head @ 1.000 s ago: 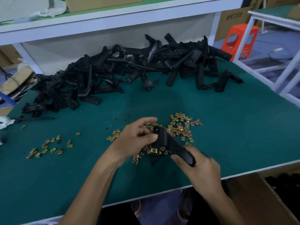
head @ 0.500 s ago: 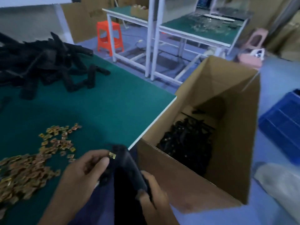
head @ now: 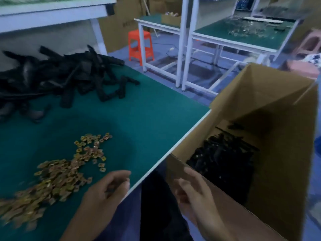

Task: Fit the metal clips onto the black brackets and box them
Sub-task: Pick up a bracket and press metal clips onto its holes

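Fingers (head: 119, 174) of the left hand (head: 107, 193) hang loosely curled over the counter (head: 139, 119) edge, holding nothing that shows, with clips (head: 57, 180) strewn just left of them and loose brackets (head: 60, 79) heaped well beyond. Blurred, the fingers of the right hand (head: 192, 195) are likewise slack and empty above the near wall of the box (head: 278, 136), and boxed brackets (head: 224, 162) lie just beyond them, to their right
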The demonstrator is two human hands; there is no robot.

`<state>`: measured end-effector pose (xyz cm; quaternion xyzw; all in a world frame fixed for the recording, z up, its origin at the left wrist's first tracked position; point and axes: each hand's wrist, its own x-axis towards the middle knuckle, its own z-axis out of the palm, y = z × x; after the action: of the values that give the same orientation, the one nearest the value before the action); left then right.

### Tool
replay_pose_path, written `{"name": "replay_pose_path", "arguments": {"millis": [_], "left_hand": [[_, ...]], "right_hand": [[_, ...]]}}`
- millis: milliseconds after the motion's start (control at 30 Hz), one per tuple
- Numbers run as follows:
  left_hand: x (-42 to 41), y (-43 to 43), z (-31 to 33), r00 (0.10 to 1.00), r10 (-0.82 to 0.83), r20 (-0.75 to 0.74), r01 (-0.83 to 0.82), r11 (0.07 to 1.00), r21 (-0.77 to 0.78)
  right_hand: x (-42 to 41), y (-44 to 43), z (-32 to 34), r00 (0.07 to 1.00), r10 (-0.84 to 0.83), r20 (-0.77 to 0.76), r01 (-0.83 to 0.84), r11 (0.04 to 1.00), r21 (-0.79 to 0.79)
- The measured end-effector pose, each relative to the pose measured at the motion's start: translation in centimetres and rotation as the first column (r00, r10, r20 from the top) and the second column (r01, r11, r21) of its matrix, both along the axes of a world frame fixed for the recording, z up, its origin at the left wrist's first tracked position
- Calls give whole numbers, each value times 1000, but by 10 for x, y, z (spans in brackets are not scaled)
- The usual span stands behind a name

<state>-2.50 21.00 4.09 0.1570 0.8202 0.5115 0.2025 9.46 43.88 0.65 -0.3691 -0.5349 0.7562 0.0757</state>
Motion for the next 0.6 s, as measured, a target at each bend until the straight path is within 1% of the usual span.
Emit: {"name": "replay_pose_path", "arguments": {"millis": [33,67,100,133,167,200,267,300,367,433,500,567,600], "left_hand": [[-2,-9,0,999,30,-21,-31,999,-17],[-4,-23,2,996,77,-48,-78,996,-32],[-7,-36,4,990,124,-69,-126,991,-36],[-12,-49,8,982,167,-83,-171,984,-41],[-17,-62,12,974,208,-88,-213,976,-49],[-23,-75,15,964,246,-98,-253,965,-63],[-38,-102,18,930,336,-148,-351,933,-86],[-46,-115,19,904,385,-187,-406,909,-89],[-63,-141,19,837,469,-282,-513,852,-104],[-86,-169,20,775,544,-323,-603,789,-117],[-114,-199,21,716,599,-359,-678,718,-154],[-145,-224,28,619,660,-427,-770,616,-166],[-160,-232,33,559,691,-458,-815,560,-149]], "right_hand": [[-9,-12,1,996,82,-29,-78,989,129],[-21,-26,3,982,181,-53,-158,943,293],[-33,-40,7,959,274,-68,-215,865,453],[-45,-53,12,930,361,-73,-250,765,594],[-58,-65,19,895,443,-55,-281,655,702],[-70,-76,23,854,519,-34,-303,550,778],[-95,-96,27,783,622,27,-336,386,859],[-104,-106,26,763,643,62,-345,324,881],[-118,-121,20,786,610,100,-287,215,934],[-120,-128,18,838,540,83,-182,132,974],[-121,-130,13,855,512,82,-181,145,973],[-129,-130,8,862,492,120,-209,130,969],[-135,-133,8,872,463,160,-251,140,958]]}}
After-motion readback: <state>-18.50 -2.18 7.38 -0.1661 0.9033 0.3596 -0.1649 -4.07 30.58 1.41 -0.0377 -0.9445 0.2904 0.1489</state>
